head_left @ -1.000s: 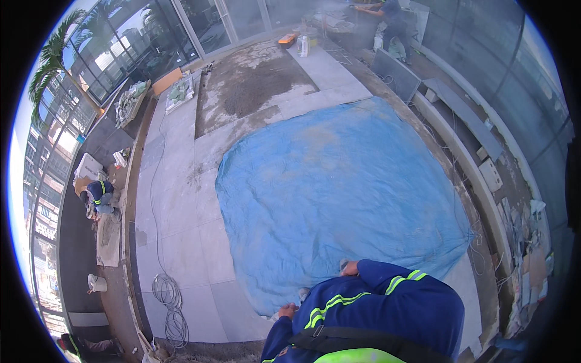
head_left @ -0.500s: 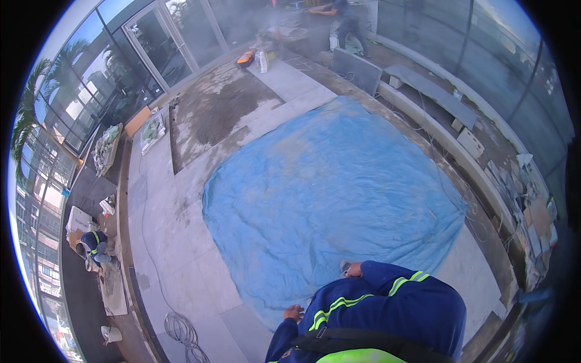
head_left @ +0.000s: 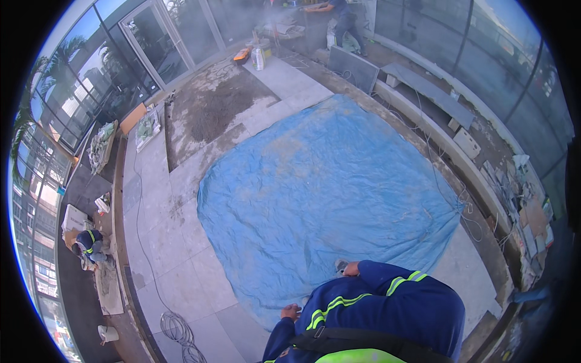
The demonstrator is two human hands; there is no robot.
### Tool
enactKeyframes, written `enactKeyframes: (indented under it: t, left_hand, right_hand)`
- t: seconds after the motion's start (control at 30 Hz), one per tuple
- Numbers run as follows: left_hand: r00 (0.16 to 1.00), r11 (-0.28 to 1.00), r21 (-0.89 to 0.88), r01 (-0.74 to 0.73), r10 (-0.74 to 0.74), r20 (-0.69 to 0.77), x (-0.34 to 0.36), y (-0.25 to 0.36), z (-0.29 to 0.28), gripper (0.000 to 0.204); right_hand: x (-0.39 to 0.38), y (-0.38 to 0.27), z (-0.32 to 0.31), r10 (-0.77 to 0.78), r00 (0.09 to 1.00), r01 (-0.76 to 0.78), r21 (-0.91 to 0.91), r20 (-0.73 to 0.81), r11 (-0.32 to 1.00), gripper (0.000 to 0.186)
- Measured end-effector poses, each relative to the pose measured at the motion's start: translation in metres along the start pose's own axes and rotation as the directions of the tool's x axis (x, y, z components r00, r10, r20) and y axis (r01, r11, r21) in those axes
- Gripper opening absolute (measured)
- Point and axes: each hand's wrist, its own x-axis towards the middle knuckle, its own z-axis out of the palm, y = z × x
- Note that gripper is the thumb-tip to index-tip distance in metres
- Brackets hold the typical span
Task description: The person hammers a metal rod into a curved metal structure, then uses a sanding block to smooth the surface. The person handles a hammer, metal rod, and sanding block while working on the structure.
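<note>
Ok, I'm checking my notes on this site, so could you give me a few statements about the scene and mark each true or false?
1. A wrinkled blue sheet is spread out, with grey slabs to its left. True.
2. The coil of cable lies on the blue sheet. False: it lies on the slabs, left of the sheet.
3. The left hand is by the sheet's near edge. True.
4. The right hand is on the orange object. False: that object lies far off, beyond the sheet; the hand is at the sheet's near side.
5. A white bucket is off to the left of the slabs. True.
</note>
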Motion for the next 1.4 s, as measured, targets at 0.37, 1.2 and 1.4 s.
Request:
enactKeyframes:
  t: [0.37,1.2,1.4]
  left_hand:
    - [0.998,0.999,0.003,-0.052,0.052,0.024,0.003,0.009,-0.002,0.041]
    - [0.982,0.994,-0.082,-0.072,0.056,-0.181,-0.044,-0.040,0.017,0.041]
    - [0.907,0.917,0.338,-0.212,0.314,-0.282,-0.058,-0.075,0.013,0.047]
  right_hand:
    - [-0.015,-0.012,-0.011,-0.016,1.000,0.017,0.048,-0.024,0.999,0.058]
    - [-0.083,-0.204,-0.201,-0.343,0.904,0.351,-0.014,-0.255,0.936,0.067]
    - [-0.232,-0.320,-0.264,-0.643,0.659,0.695,-0.011,-0.390,0.719,0.060]
